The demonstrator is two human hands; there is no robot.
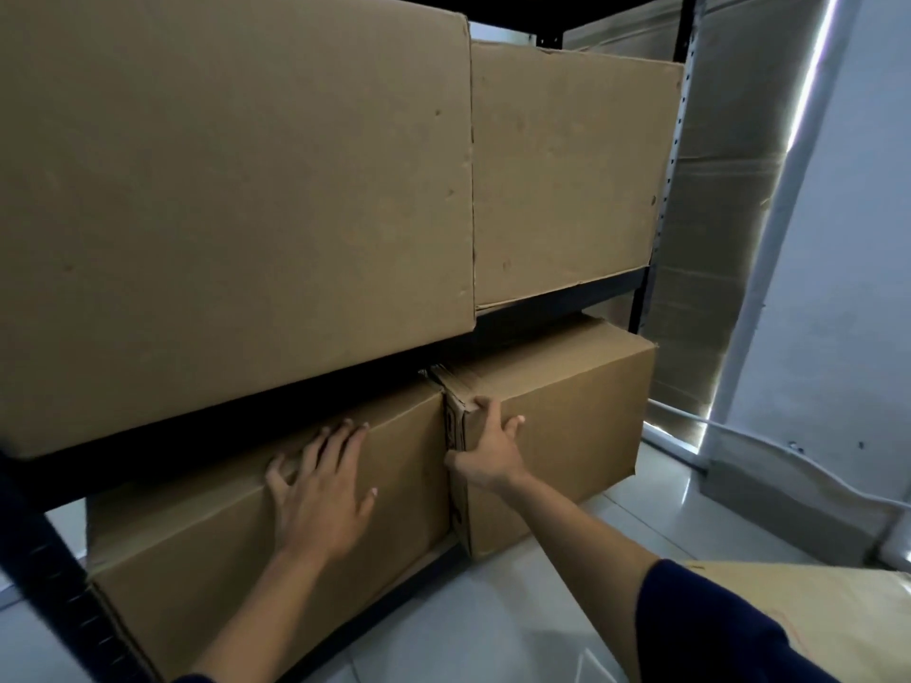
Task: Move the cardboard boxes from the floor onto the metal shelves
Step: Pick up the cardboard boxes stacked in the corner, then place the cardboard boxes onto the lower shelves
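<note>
Nearest the lens: dark blue sleeve (715,628) of the right arm, with the corner of another cardboard box (808,608) just behind it on the tiled floor (532,608).

Right hand (485,448): fingers curled round the near-left vertical corner of the lower right box (567,421), thumb on its side face. This box sits skewed, its front corner jutting out past the shelf front; whether its base rests fully on the bottom shelf cannot be told.

Left hand (320,490): flat, fingers spread, palm pressed on the front face of the lower left box (246,549), which stands on the bottom level, touching the skewed box.

Upper level: large box (222,199) at left, smaller box (567,165) beside it at right, both on the black metal shelf beam (567,300). Perforated upright (675,140) at right.
</note>
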